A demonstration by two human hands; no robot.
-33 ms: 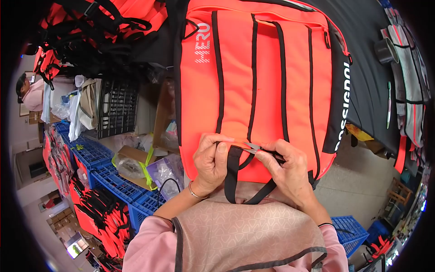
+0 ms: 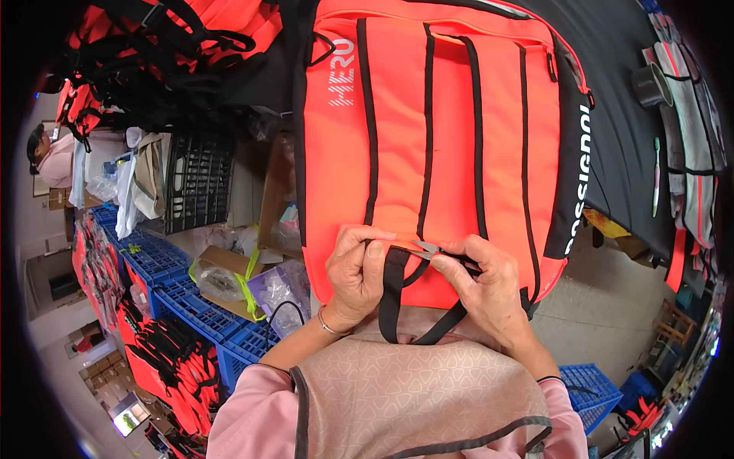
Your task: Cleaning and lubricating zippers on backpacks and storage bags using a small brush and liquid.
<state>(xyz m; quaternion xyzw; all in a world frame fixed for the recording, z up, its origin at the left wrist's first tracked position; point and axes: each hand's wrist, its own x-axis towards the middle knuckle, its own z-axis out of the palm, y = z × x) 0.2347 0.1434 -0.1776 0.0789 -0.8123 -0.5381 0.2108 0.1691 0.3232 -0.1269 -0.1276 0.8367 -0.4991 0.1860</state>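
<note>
A bright orange-red backpack [image 2: 451, 153] with black piping lies before me, its shoulder straps [image 2: 397, 130] facing up. Near its lower edge, my left hand [image 2: 358, 271] pinches the orange end of a shoulder strap where a black webbing strap [image 2: 392, 294] joins it. My right hand [image 2: 485, 279] grips a small pair of thread snips [image 2: 427, 250], whose metal blades point left at the pinched strap end. The blades look slightly parted; whether they touch a thread is too small to tell. The webbing loops down toward my patterned apron [image 2: 413, 390].
More orange and black bags [image 2: 229, 30] are heaped at far left. Blue plastic crates [image 2: 210, 306], a black crate [image 2: 199, 180] and an open cardboard box [image 2: 277, 195] stand left. A dark table surface [image 2: 612, 153] with a toothbrush [image 2: 656, 176] extends right. A person [image 2: 55, 157] is at far left.
</note>
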